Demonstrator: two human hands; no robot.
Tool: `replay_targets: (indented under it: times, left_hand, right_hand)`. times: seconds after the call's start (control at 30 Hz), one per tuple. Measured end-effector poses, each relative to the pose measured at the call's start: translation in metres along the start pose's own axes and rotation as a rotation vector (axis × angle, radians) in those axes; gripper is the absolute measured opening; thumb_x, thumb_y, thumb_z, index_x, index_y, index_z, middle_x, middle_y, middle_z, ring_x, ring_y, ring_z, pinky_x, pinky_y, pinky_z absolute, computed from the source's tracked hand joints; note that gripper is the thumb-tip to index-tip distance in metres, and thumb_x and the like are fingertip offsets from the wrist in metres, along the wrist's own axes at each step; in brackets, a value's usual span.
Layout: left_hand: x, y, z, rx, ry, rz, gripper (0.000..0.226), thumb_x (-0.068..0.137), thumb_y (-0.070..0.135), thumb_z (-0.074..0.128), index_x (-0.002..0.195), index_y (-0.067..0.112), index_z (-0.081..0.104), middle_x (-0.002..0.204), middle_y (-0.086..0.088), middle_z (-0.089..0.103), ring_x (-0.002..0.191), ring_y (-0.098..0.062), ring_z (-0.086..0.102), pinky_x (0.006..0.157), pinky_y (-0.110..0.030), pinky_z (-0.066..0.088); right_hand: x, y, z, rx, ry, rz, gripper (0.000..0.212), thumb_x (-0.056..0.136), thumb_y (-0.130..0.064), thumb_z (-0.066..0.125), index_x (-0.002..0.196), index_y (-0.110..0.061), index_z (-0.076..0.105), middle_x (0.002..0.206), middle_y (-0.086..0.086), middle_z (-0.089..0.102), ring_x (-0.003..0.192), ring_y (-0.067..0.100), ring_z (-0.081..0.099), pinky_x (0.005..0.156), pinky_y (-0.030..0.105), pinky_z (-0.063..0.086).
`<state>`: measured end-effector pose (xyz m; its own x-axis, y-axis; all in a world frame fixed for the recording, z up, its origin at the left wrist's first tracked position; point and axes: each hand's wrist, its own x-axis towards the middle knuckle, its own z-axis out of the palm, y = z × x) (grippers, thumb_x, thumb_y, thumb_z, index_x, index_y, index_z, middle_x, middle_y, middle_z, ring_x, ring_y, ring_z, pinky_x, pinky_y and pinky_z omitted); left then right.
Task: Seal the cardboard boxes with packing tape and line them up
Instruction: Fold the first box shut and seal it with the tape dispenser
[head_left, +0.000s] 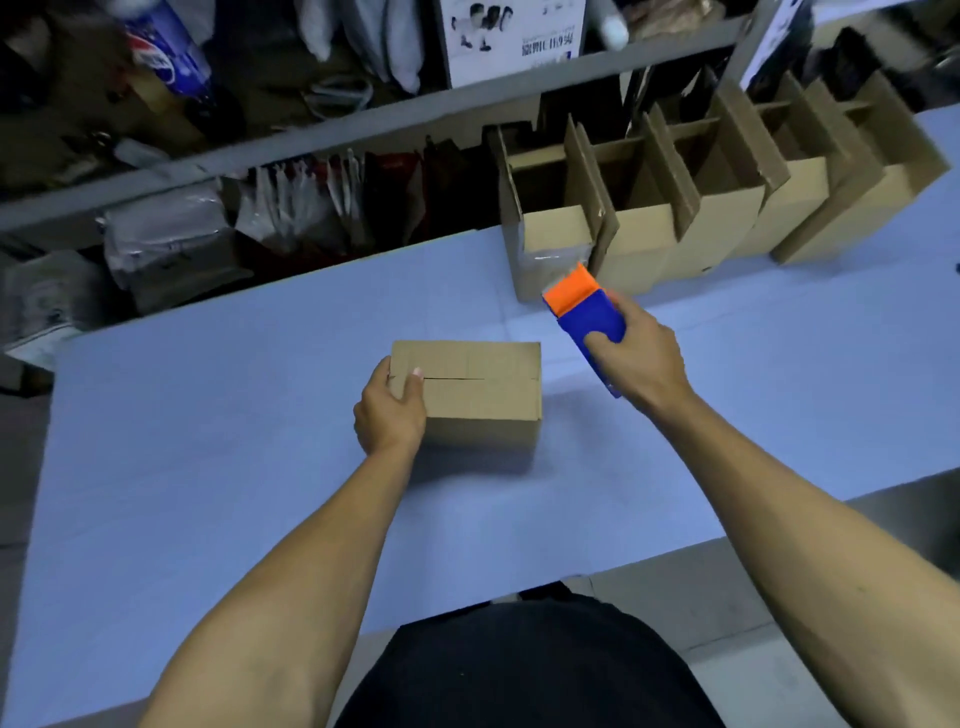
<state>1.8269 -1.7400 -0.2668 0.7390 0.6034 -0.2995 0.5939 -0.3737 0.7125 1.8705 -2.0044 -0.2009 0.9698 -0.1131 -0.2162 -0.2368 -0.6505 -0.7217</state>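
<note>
A small cardboard box (478, 395) lies in the middle of the blue table (208, 441) with its top flaps folded closed, and the centre seam shows as a dark line. My left hand (389, 410) grips the box's left end, thumb lying on top beside the seam. My right hand (639, 358) holds a blue and orange tape dispenser (584, 312) in the air to the right of the box, orange end pointing away from me. The dispenser is apart from the box.
A row of several open cardboard boxes (675, 208) with upright flaps stands along the table's far right side. Behind the table, grey shelves (311, 135) hold bags and packages. The table's near edge runs in front of my body.
</note>
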Motion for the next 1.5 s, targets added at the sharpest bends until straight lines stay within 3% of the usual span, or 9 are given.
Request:
replay_targets:
  times: [0.1, 0.27, 0.47, 0.77, 0.93, 1.03, 1.17, 1.3, 1.5]
  left_hand:
    - [0.003, -0.011, -0.01, -0.003, -0.002, 0.003, 0.053, 0.094, 0.05, 0.059, 0.142, 0.027, 0.052, 0.138, -0.004, 0.059, 0.123, -0.032, 0.056, 0.1, -0.036, 0.043]
    - [0.006, -0.018, -0.019, 0.091, -0.049, 0.055, 0.045, 0.092, 0.047, 0.059, 0.134, 0.032, 0.055, 0.125, -0.006, 0.066, 0.113, -0.035, 0.058, 0.091, -0.039, 0.047]
    - [0.008, -0.03, -0.033, 0.119, -0.112, 0.149, 0.035, 0.085, 0.043, 0.064, 0.117, 0.03, 0.057, 0.111, -0.001, 0.07, 0.101, -0.034, 0.063, 0.073, -0.031, 0.044]
    - [0.028, -0.029, -0.045, 0.128, -0.218, 0.193, 0.039, 0.078, 0.054, 0.064, 0.104, 0.025, 0.059, 0.101, 0.0, 0.067, 0.087, -0.027, 0.062, 0.074, -0.033, 0.048]
    - [0.027, -0.039, -0.046, -0.268, -0.149, 0.059, 0.001, 0.09, 0.027, 0.067, 0.091, 0.028, 0.068, 0.094, 0.004, 0.068, 0.081, -0.015, 0.062, 0.072, -0.024, 0.05]
    - [0.025, -0.024, -0.059, -0.502, -0.079, -0.084, 0.023, 0.096, 0.034, 0.059, 0.076, 0.025, 0.067, 0.081, 0.004, 0.07, 0.076, -0.017, 0.062, 0.064, -0.023, 0.048]
    - [0.034, -0.003, -0.079, -0.716, -0.52, -0.357, 0.051, 0.095, 0.063, 0.047, 0.095, 0.017, 0.069, 0.081, 0.0, 0.072, 0.07, -0.015, 0.066, 0.062, -0.028, 0.05]
    - [0.036, 0.003, -0.082, -0.772, -0.64, -0.352, 0.041, 0.094, 0.053, 0.057, 0.106, 0.016, 0.069, 0.086, -0.003, 0.069, 0.07, -0.014, 0.063, 0.058, -0.025, 0.048]
    - [0.035, 0.006, -0.081, -0.647, -0.505, -0.223, 0.019, 0.097, 0.026, 0.058, 0.093, 0.013, 0.071, 0.085, -0.007, 0.071, 0.063, -0.015, 0.068, 0.055, -0.025, 0.053]
  right_hand:
    - [-0.006, -0.048, -0.003, -0.119, -0.203, -0.147, 0.057, 0.065, -0.055, 0.071, 0.113, -0.037, 0.047, 0.072, -0.008, 0.066, 0.069, 0.016, 0.065, 0.061, 0.033, 0.05]
    - [-0.022, -0.096, 0.041, -0.338, -0.379, -0.318, 0.054, 0.069, -0.038, 0.076, 0.11, -0.027, 0.041, 0.085, -0.006, 0.06, 0.078, 0.021, 0.059, 0.057, 0.03, 0.042]
    - [-0.033, -0.108, 0.084, -0.395, -0.449, -0.456, 0.048, 0.066, -0.05, 0.064, 0.102, -0.026, 0.044, 0.087, -0.004, 0.056, 0.077, 0.021, 0.053, 0.057, 0.029, 0.036]
    - [-0.025, -0.121, 0.096, -0.586, -0.322, -0.663, 0.048, 0.075, -0.058, 0.06, 0.115, -0.036, 0.045, 0.101, -0.01, 0.06, 0.084, 0.023, 0.057, 0.063, 0.032, 0.04]
    - [-0.012, -0.112, 0.092, -0.52, -0.416, -0.73, 0.06, 0.077, -0.062, 0.051, 0.13, -0.038, 0.036, 0.113, -0.012, 0.058, 0.088, 0.02, 0.056, 0.067, 0.032, 0.039]
    - [-0.005, -0.112, 0.092, -0.501, -0.427, -0.753, 0.065, 0.074, -0.063, 0.044, 0.132, -0.036, 0.035, 0.113, -0.01, 0.058, 0.088, 0.019, 0.056, 0.067, 0.029, 0.039]
    - [-0.002, -0.112, 0.096, -0.504, -0.445, -0.811, 0.068, 0.074, -0.063, 0.042, 0.135, -0.033, 0.036, 0.118, -0.006, 0.061, 0.093, 0.02, 0.058, 0.071, 0.031, 0.043]
    - [0.0, -0.111, 0.092, -0.504, -0.447, -0.813, 0.074, 0.073, -0.065, 0.04, 0.139, -0.031, 0.035, 0.121, -0.004, 0.061, 0.091, 0.018, 0.055, 0.071, 0.03, 0.042]
    - [0.001, -0.115, 0.091, -0.515, -0.45, -0.832, 0.078, 0.074, -0.063, 0.04, 0.142, -0.027, 0.034, 0.129, -0.001, 0.059, 0.103, 0.024, 0.058, 0.078, 0.033, 0.047]
